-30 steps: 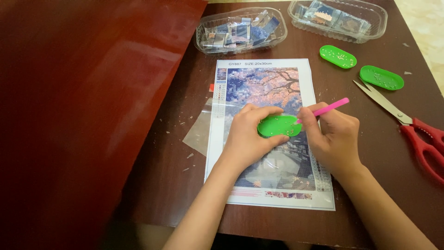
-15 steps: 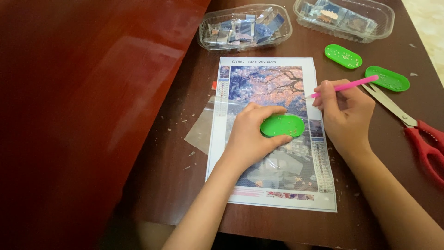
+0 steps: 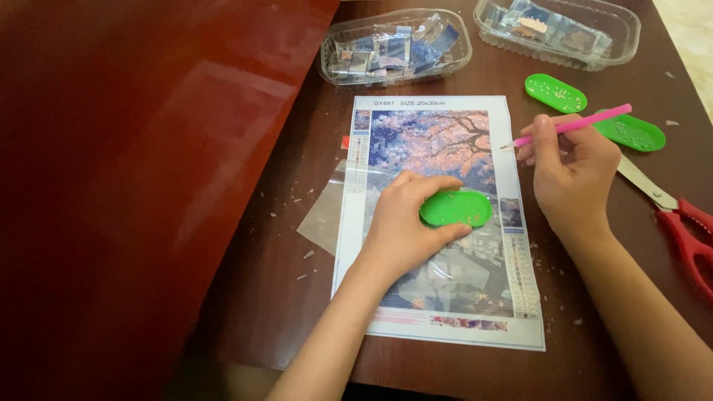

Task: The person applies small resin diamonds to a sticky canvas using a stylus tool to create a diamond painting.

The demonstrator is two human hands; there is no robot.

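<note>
A diamond-painting canvas with a blue and pink tree picture lies flat on the dark wooden table. My left hand rests on the canvas and grips a small green oval tray holding tiny beads. My right hand holds a pink pen, its tip pointing at the canvas's right edge near the tree branches.
Two more green oval trays sit at the right. Red-handled scissors lie by my right wrist. Two clear plastic boxes of small packets stand at the back. A clear film piece lies left of the canvas.
My right hand has lifted the pink pen away from the green tray and moved it up and right toward the canvas's upper right edge. My left hand has stayed on the tray.
</note>
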